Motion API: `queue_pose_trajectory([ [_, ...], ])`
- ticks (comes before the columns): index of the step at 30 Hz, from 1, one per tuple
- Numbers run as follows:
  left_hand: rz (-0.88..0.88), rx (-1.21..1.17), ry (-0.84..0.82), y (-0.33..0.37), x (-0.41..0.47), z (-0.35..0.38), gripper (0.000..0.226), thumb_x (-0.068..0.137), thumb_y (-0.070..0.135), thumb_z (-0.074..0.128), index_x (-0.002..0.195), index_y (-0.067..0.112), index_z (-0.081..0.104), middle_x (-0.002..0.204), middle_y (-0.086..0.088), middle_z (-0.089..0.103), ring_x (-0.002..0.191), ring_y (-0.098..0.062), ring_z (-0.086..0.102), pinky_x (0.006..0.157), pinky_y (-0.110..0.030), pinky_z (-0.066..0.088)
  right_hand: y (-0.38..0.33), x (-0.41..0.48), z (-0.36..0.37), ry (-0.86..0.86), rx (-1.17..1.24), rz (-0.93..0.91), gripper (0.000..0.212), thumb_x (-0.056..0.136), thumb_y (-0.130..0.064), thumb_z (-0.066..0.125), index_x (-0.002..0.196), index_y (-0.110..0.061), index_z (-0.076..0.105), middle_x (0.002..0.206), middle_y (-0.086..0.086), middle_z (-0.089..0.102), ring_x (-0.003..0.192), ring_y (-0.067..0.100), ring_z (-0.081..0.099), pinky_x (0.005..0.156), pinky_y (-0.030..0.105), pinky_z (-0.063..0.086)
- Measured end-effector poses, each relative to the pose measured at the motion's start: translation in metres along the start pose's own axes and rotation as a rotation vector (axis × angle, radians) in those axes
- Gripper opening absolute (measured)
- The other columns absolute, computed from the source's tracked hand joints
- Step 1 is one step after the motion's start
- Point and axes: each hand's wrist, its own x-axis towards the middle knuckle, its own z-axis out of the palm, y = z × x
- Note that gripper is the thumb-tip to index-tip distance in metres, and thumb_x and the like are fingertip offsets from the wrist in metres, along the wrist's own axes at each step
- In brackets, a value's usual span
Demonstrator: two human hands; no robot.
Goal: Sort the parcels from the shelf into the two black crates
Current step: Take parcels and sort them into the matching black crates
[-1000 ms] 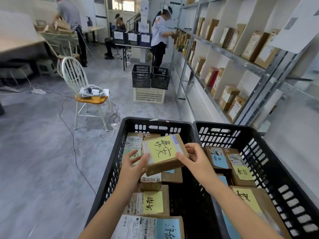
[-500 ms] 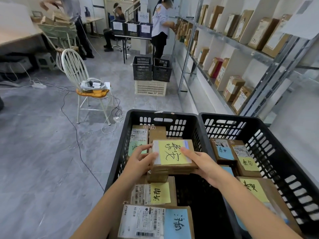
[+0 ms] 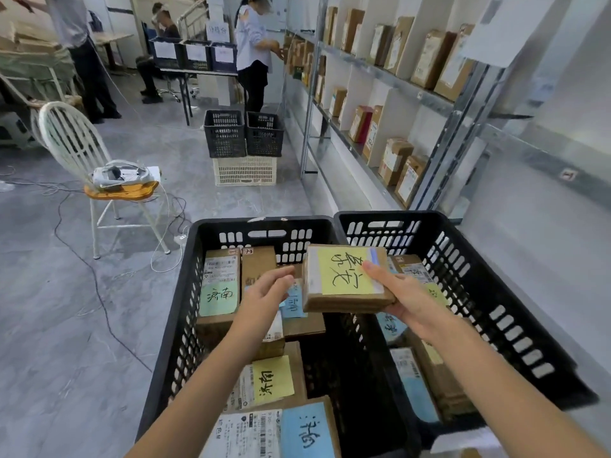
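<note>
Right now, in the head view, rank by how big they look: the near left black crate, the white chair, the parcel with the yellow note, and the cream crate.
1. left black crate
2. white chair
3. parcel with the yellow note
4. cream crate, probably smallest only because it stands far off

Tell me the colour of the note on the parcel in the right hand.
Yellow note with black handwriting on the parcel; head view.
</note>
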Motion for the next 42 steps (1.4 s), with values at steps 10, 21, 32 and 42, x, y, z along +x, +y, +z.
queue_pose_trajectory([
  [10, 0.131, 0.138, -0.122, 0.023, 0.021, 0.090, 0.031, 0.100, 0.020, 0.053, 0.129, 0.027, 0.061, 0.123, 0.016, 0.063, 0.109, 0.013, 0.054, 0.077, 0.003, 0.041, -0.006, 0.013, -0.112, 0.179, -0.030, -0.029, 0.054, 0.078, -0.047, 0.074, 0.116, -0.009, 0.069, 0.102, 0.007, 0.077, 0.102, 0.025, 0.070, 0.093, 0.039, 0.054],
  [21, 0.082, 0.205, -0.030, 0.031, 0.059, 0.162, 0.034, 0.099, 0.020, 0.055, 0.131, 0.027, 0.059, 0.127, 0.018, 0.061, 0.114, 0.011, 0.053, 0.083, -0.006, 0.045, -0.026, 0.095, -0.192, 0.105, -0.064, 0.001, 0.043, 0.082, -0.045, 0.073, 0.111, -0.013, 0.071, 0.096, 0.005, 0.077, 0.092, 0.020, 0.071, 0.085, 0.036, 0.055],
  [32, -0.084, 0.422, 0.084, 0.011, 0.112, 0.212, 0.043, 0.096, 0.024, 0.058, 0.138, 0.026, 0.050, 0.134, 0.014, 0.055, 0.126, -0.006, 0.052, 0.106, -0.032, 0.046, -0.031, 0.237, -0.187, -0.270, -0.273, 0.079, 0.073, 0.064, -0.025, 0.091, 0.129, -0.019, 0.059, 0.112, 0.008, 0.072, 0.090, 0.027, 0.075, 0.074, 0.048, 0.061],
  [42, -0.172, 0.527, 0.221, 0.005, 0.148, 0.221, 0.045, 0.097, 0.019, 0.055, 0.141, 0.019, 0.048, 0.139, 0.006, 0.053, 0.118, -0.003, 0.050, 0.095, -0.019, 0.043, -0.019, 0.314, -0.152, -0.581, -0.642, 0.225, 0.077, 0.074, -0.025, 0.086, 0.141, -0.018, 0.049, 0.105, 0.006, 0.073, 0.091, 0.021, 0.073, 0.074, 0.044, 0.062],
])
